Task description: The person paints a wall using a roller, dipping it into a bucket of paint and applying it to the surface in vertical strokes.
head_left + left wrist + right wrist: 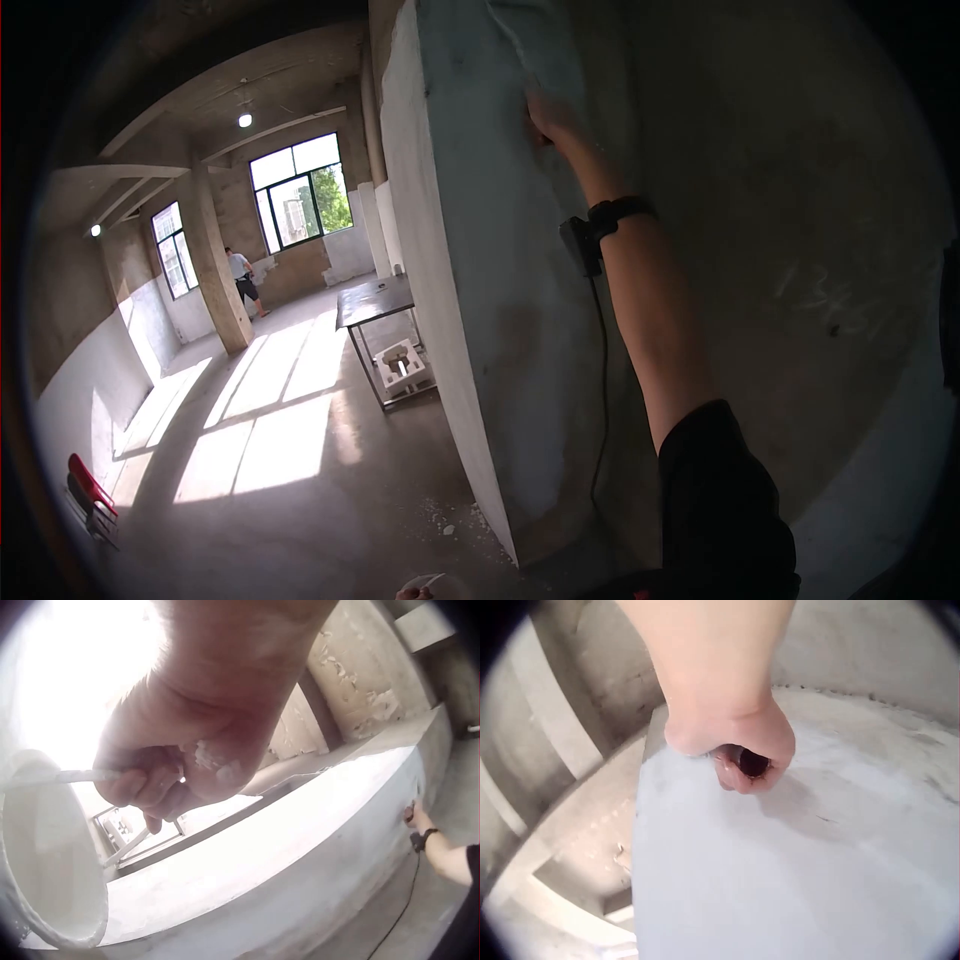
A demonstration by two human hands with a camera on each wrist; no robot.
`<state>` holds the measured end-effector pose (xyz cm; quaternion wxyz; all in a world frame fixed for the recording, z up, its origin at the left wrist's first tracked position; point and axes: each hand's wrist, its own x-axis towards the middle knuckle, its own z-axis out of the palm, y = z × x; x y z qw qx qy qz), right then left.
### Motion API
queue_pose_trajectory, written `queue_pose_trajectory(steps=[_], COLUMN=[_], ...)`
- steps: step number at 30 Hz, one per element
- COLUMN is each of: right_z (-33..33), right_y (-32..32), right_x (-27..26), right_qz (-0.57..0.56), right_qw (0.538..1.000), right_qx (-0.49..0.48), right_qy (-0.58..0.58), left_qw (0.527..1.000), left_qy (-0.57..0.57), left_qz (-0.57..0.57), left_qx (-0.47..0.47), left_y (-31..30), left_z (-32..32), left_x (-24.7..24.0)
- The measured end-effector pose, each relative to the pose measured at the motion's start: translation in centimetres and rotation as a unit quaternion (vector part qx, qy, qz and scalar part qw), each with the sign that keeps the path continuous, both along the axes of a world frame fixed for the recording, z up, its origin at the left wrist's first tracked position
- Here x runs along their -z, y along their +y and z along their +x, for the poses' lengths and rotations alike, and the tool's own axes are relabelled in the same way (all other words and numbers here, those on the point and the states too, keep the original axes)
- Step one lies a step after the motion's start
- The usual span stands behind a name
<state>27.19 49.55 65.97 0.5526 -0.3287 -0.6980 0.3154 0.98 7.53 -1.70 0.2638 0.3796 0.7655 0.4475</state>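
High on the pale grey wall face [500,200], my right hand [550,118] grips a tool by its handle. In the right wrist view, the dark round end of the handle [753,763] shows inside the curled fingers; the tool's working end is hidden behind the hand. My left hand [195,742] is low, at the bottom edge of the head view. Its fingers curl round a thin white-coated handle [75,776] that crosses a round white container [56,862]. White smears mark the heel of this hand.
A wall corner [450,270] runs down beside me. Beyond it stand a metal-framed table [375,300] with a white foam block [400,366] beneath, a pillar [218,260], a red chair [90,485] and another person [242,275]. A black cable [603,400] hangs from my right wrist. White crumbs [447,528] litter the floor.
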Motion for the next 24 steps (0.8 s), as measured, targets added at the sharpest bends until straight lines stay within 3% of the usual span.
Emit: queue_pose_trajectory(steps=[1, 3, 5, 7, 9, 11, 13, 15, 17, 19, 22, 24], right_z=[0.2, 0.4, 1.1, 2.1, 2.9, 3.5, 4.0, 5.2, 6.1, 7.0, 7.0, 7.2], right_y=[-0.7, -0.9, 1.4, 0.5, 0.6, 2.7, 6.8, 3.5, 0.3, 2.6, 2.6, 2.4], right_x=[-0.5, 0.0, 3.0, 6.9, 11.6, 17.3, 24.4, 29.0, 32.8, 39.5, 48.9, 52.0], right_qz=[-0.009, -0.015, 0.129, 0.182, 0.104, 0.049, 0.222, 0.184, -0.027, 0.233, 0.150, 0.068], right_qw=[0.999, 0.997, 0.985, 0.975, 0.991, 0.993, 0.956, 0.963, 0.998, 0.953, 0.965, 0.969], right_qx=[0.012, 0.027, 0.095, 0.119, 0.067, 0.093, 0.192, 0.187, 0.059, 0.177, 0.186, 0.191], right_qy=[-0.034, -0.075, -0.070, -0.055, -0.061, -0.060, -0.031, -0.067, -0.024, -0.076, -0.110, -0.142], left_qw=[1.000, 0.999, 0.999, 1.000, 1.000, 0.999, 0.999, 0.999, 0.999, 1.000, 0.998, 0.999], left_qy=[0.020, 0.021, 0.019, -0.024, -0.026, -0.032, -0.016, 0.003, 0.022, -0.009, -0.060, -0.045], left_qz=[0.020, 0.033, 0.042, 0.004, -0.010, -0.025, -0.039, -0.034, -0.031, -0.017, -0.034, -0.010], left_qx=[-0.008, -0.010, -0.011, 0.008, 0.009, 0.009, 0.013, 0.014, 0.010, 0.011, 0.002, 0.013], left_y=[-0.1, 0.1, 0.0, 0.0, 0.0, 0.0, 0.0, 0.1, -0.4, -0.5, 0.0, 0.0], left_z=[0.9, 0.8, 0.6, -0.2, -0.7, -0.8, -0.6, -0.5, -0.2, 0.1, -0.1, 0.3], left_x=[-2.2, -1.9, -0.8, 0.5, 0.9, 1.1, 1.1, 1.2, 0.9, 0.5, 1.3, 0.2])
